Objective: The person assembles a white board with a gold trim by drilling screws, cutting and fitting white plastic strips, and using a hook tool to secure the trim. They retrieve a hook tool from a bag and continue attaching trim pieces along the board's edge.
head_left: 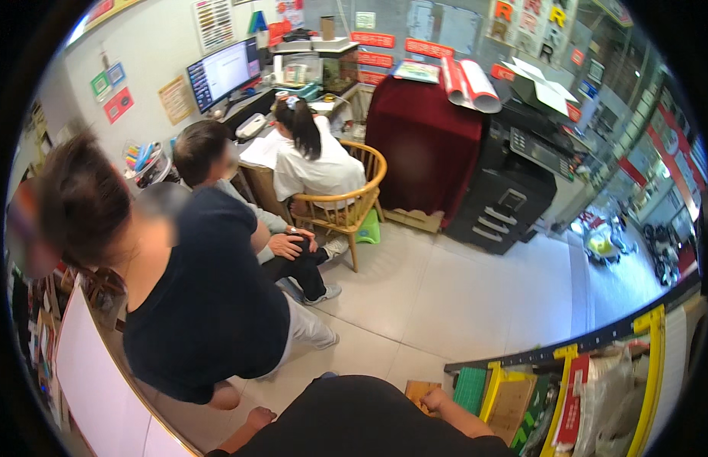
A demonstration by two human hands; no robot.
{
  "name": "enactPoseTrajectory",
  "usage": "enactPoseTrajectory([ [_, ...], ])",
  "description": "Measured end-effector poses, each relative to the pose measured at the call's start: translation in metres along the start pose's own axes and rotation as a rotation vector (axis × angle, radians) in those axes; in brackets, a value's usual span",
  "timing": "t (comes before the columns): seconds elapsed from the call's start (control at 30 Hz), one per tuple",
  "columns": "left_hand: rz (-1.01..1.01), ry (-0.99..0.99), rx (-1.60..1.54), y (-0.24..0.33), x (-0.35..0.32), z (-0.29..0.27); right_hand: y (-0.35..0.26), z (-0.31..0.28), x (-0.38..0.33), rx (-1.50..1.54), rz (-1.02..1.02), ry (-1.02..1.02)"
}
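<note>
My left hand [260, 417] hangs low beside my dark shirt, its fingers curled in with nothing visible in them. On the other side, my right hand [435, 400] closes on a small orange-brown wooden board [420, 390]. Part of the board is hidden behind the hand and my shirt. Just right of that hand is a green ridged item [469, 390] at the end of a shelf.
A yellow-edged shelf [649, 335] with packages stands at right. Close on my left is a person in a dark top [209, 297]; two others sit near the desk, one in a wooden chair [375, 164]. A black printer [514, 183] and a cloth-draped box [419, 145] stand ahead.
</note>
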State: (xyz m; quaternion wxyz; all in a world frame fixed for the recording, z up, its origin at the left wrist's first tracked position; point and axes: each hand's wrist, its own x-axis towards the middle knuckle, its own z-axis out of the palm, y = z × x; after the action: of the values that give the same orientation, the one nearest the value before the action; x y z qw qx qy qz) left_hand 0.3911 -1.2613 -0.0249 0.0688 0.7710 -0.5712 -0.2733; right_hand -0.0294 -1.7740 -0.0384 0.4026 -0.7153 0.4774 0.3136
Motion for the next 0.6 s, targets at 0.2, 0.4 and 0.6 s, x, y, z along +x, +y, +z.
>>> enactPoseTrajectory([
  [0.2, -0.793, -0.024, -0.743, 0.024, 0.041, -0.041, -0.054, -0.055, 0.060, -0.102, -0.110, 0.078],
  [0.4, -0.566, -0.062, -0.670, -0.032, 0.095, -0.057, -0.139, -0.135, 0.113, 0.003, -0.101, 0.043],
  [0.6, -1.019, 0.017, -0.701, -0.105, 0.164, -0.107, -0.208, -0.203, 0.139, 0.123, -0.216, 0.238],
])
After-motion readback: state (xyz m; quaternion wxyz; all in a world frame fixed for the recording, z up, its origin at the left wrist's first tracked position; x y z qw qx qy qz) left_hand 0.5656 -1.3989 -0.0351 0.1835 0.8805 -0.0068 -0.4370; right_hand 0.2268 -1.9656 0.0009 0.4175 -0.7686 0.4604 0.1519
